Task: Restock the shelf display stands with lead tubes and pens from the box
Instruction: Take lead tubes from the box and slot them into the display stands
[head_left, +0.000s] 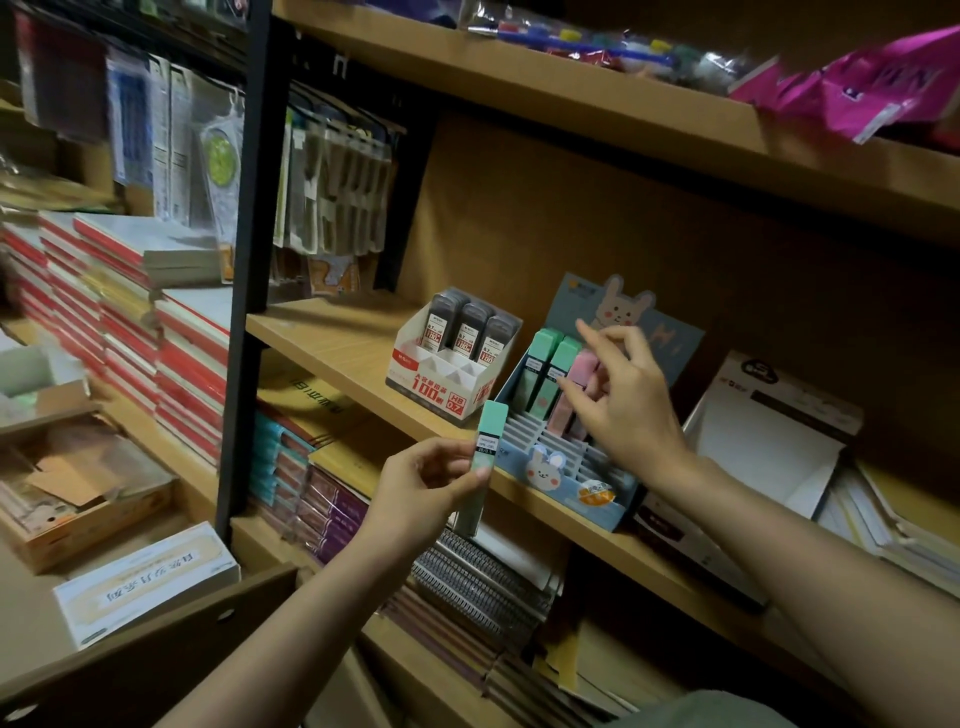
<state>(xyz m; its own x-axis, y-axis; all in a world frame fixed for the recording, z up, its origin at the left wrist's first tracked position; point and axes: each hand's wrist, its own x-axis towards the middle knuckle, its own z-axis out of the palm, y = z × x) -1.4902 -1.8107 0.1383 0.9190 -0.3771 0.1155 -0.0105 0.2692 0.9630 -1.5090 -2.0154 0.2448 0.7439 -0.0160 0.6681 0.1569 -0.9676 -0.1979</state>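
Note:
My left hand (426, 486) pinches a mint-green lead tube (485, 452), held upright just in front of the shelf edge. On the shelf stands a blue rabbit display stand (566, 480) with two green tubes (543, 374) and pink tubes (571, 389) in its back slots. My right hand (623, 400) hovers over the pink tubes with fingers loosely spread, holding nothing. To the left sits a white-and-red display box (447, 379) holding three dark lead tubes (467, 327).
The wooden shelf (332, 332) runs from left to right. A white open carton (769, 447) stands right of the rabbit stand. Notebooks are stacked on the lower shelf (467, 571) and at the left (130, 322). A black upright post (249, 260) divides the shelving.

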